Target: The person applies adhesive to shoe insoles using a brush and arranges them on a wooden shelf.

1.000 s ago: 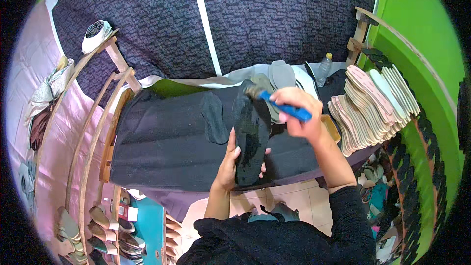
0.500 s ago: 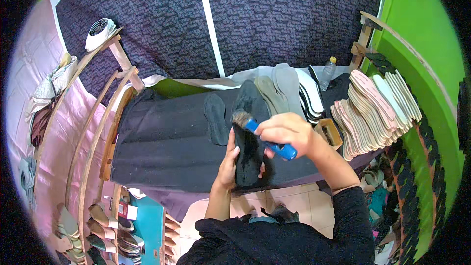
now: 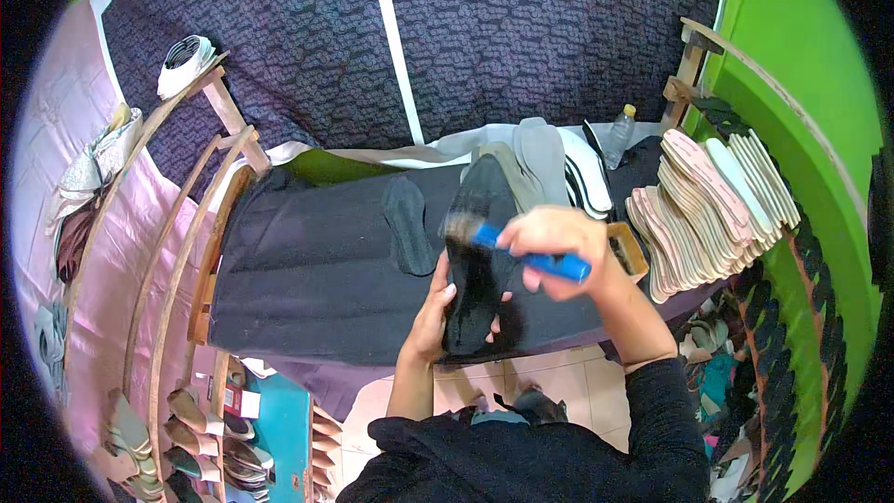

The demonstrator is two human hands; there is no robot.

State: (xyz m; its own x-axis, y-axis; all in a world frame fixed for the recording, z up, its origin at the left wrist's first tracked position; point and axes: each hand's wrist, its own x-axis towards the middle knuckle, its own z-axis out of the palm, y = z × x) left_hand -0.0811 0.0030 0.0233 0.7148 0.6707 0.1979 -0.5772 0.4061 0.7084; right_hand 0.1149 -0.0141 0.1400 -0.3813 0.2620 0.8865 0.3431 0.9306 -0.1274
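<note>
My left hand (image 3: 431,321) is wrapped round the near part of a long black shoe sole (image 3: 477,270), thumb along its left edge and fingertips showing at its right edge. The sole is tilted up over the table's front edge, and its near half looks wet and glossy. In my right hand (image 3: 562,235) is a paintbrush with a blue handle (image 3: 566,268); its blurred bristles lie over the middle of the sole, and I cannot tell whether they touch. Just left of the sole, a smaller dark insole (image 3: 407,228) lies flat on the black cloth.
Grey and olive soles (image 3: 542,163), white soles (image 3: 587,177) and a clear bottle (image 3: 620,135) line the back of the black-covered table (image 3: 298,270). A small yellowish box (image 3: 630,251) stands beside stacked pale insoles (image 3: 694,224) at right. Wooden racks (image 3: 177,261) flank the left side.
The brush handle has swung to a flatter angle, and my right hand has shifted slightly right with it. My left hand still holds the sole in nearly the same place.
</note>
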